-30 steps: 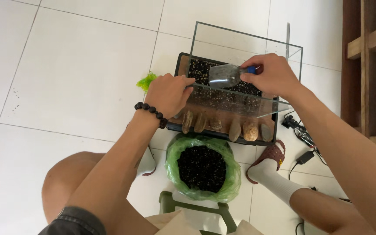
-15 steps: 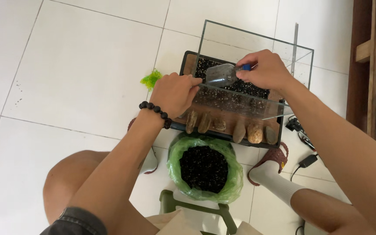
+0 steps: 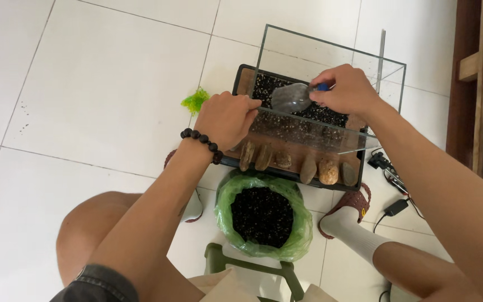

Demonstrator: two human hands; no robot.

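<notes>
White tile floor fills most of the view. Brown wooden frame at 3 o'clock edge.

Glass tank, clear, rectangular, open top, sits at 1 o'clock from frame centre. Dark tray/base under it. Inside: black gravel across the back half, bare brown bottom toward the near wall. Row of stones, tan/grey, lined up along the near glass at 6 o'clock of the tank.

Green plastic bag w/ more black gravel, open, on floor just beside the tank at its 6 o'clock, btwn the person's legs. Foot in white sock + dark red sandal at bag's 3 o'clock. Green stool frame at the bottom edge.

Left hand: fingers curled over the tank's near-left glass rim, gripping it. Black bead bracelet on that wrist.

Right hand: closed around the blue-capped neck of a clear cut plastic bottle scoop, held inside the tank, above the gravel, tipped w/ its wide end toward 9 o'clock. Can't tell if the scoop touches the gravel.

Black cable + plug on floor at the tank's 4 o'clock. Small green plastic plant on floor, just beside the tank's left end, 10 o'clock from left hand.
</notes>
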